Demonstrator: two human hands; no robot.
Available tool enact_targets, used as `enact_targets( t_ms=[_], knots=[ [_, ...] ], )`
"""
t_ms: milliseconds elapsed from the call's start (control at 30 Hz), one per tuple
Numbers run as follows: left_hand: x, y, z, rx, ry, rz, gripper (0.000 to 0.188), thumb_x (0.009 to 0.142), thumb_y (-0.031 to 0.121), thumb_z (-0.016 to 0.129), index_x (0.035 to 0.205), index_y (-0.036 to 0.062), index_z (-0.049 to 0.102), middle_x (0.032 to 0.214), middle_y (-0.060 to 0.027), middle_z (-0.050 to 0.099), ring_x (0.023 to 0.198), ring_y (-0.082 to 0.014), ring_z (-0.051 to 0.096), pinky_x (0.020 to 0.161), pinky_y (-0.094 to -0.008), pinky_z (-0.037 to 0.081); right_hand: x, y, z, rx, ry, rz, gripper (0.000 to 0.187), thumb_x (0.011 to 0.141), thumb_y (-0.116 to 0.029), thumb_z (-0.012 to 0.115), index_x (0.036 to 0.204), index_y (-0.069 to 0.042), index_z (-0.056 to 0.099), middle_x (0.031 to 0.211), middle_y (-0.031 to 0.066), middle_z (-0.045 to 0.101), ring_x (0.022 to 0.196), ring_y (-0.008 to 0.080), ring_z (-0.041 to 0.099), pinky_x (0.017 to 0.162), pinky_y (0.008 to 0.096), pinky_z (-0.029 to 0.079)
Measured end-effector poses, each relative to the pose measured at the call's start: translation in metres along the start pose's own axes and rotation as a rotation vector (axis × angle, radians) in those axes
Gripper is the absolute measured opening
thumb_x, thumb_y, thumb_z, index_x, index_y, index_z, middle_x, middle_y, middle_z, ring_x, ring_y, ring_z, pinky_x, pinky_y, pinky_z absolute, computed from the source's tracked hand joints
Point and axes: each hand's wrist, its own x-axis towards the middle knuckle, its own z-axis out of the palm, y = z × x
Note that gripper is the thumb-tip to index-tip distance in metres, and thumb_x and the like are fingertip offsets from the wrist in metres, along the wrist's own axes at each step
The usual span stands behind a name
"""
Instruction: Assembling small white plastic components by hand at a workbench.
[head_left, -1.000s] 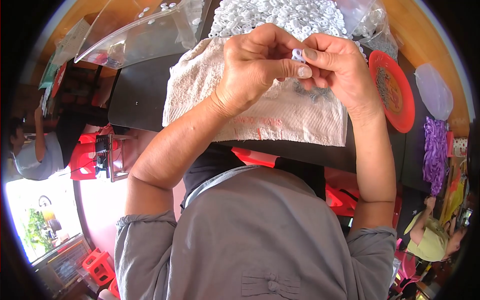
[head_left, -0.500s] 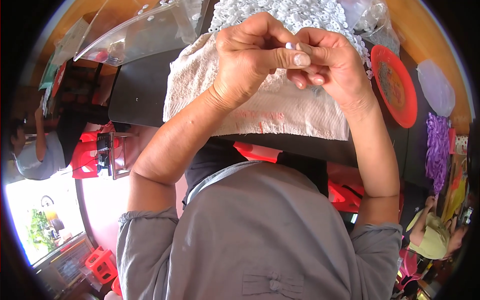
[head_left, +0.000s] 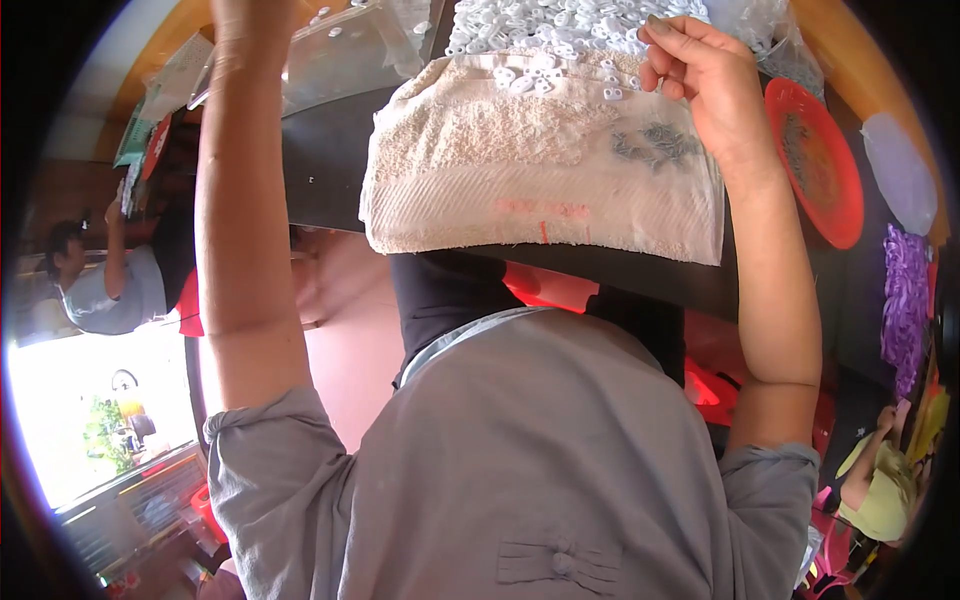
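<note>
My left forearm (head_left: 245,200) stretches up over the left side of the table. The left hand itself lies beyond the top edge. Above the towel's right side, my right hand (head_left: 705,85) has its fingers curled, thumb and forefinger together; anything between them is too small to make out. A beige towel (head_left: 450,140) covers the table's front. On it are several loose white plastic pieces with holes (head_left: 535,78) and a small heap of thin grey metal bits (head_left: 655,147). Behind spreads a big pile of similar white pieces (head_left: 560,22).
A clear plastic bin (head_left: 350,55) stands at the back left. On the right are a red dish (head_left: 835,205) with grey bits, a clear bag (head_left: 765,35), a pale pouch (head_left: 897,170) and a purple bundle (head_left: 905,300). Other people sit at both sides (head_left: 110,285).
My hands were together over the towel around a small white piece. Now the left has gone up and left out of view, while the right has moved slightly right and up.
</note>
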Motion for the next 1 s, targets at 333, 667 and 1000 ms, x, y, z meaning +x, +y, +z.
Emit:
enact_targets(
  t_ms=[333,667,1000],
  knots=[
    [-0.128,-0.029,0.093,0.036,-0.744,0.303,0.006,0.076,0.010,0.068,0.078,0.0060,0.065,0.084,-0.0111,0.065,0.076,-0.0329,0.064,0.070,-0.0405,0.052,-0.004,-0.002,-0.003,0.019,0.116,-0.009,0.009,0.081,-0.009,0.068,0.087,-0.003,0.065,0.067,0.0071,0.063,0.054,0.0149,0.058,0.050,0.0268,0.044],
    [-0.142,-0.046,0.110,-0.016,-0.870,-0.067,0.014,0.085,0.014,0.065,0.091,0.0006,0.065,0.073,-0.0064,0.060,0.062,-0.0174,0.058,0.056,-0.0316,0.047,-0.003,-0.002,-0.009,-0.221,0.013,-0.084,0.017,0.088,-0.020,0.064,0.088,-0.004,0.067,0.065,-0.0029,0.056,0.060,0.0045,0.051,0.054,0.0204,0.032],
    [-0.107,-0.032,0.106,-1.057,-0.864,-0.957,0.020,0.095,0.016,0.055,0.092,-0.0033,0.059,0.079,-0.0063,0.056,0.062,-0.0119,0.050,0.047,-0.0242,0.037,-0.011,-0.004,0.003,-0.332,-0.090,-0.265,0.017,0.089,-0.013,0.065,0.102,-0.003,0.068,0.089,-0.0007,0.068,0.076,0.0035,0.058,0.061,0.0191,0.039]
  ],
)
